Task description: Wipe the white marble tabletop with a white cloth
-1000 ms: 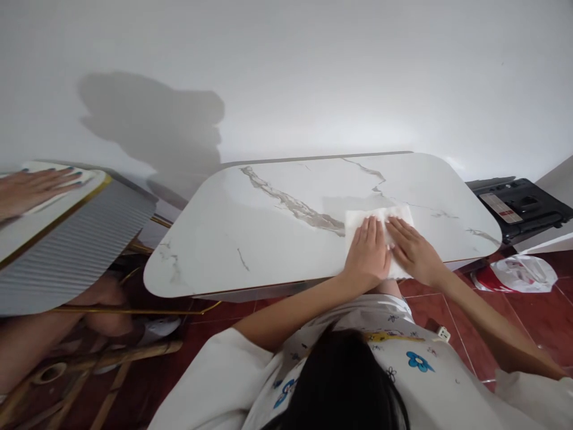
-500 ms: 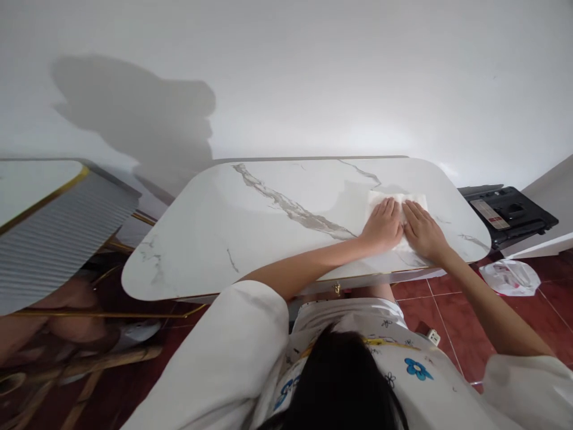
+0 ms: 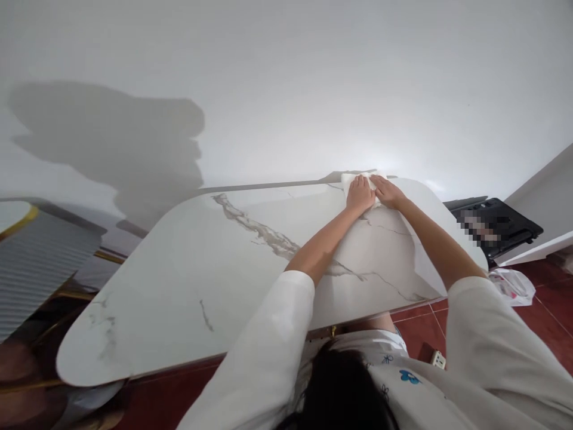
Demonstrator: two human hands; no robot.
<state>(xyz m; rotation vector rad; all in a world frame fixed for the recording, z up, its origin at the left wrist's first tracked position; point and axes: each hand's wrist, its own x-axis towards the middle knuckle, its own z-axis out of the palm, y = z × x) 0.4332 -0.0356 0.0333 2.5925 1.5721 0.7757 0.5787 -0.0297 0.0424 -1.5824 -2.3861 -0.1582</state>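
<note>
Both hands are at the far edge of a white marble-patterned tabletop, right of its middle. Under them lies a white cloth, partly hidden and reaching over the edge beside the wall. My left hand presses on the cloth, its fingers together and pointing toward the wall. Beside it my right hand slants in from the right, its fingertips on the cloth and nearly touching the left hand. The fingers hide most of the cloth.
A white wall stands right behind the tabletop. To the right are a black case and a white plastic bag on red floor tiles. A ribbed grey cabinet stands at the left. A white power socket lies on the floor.
Both hands have slid the cloth away from me and slightly left, from the middle of the tabletop's right part to its far edge. My view has shifted, and the arms reach out farther.
</note>
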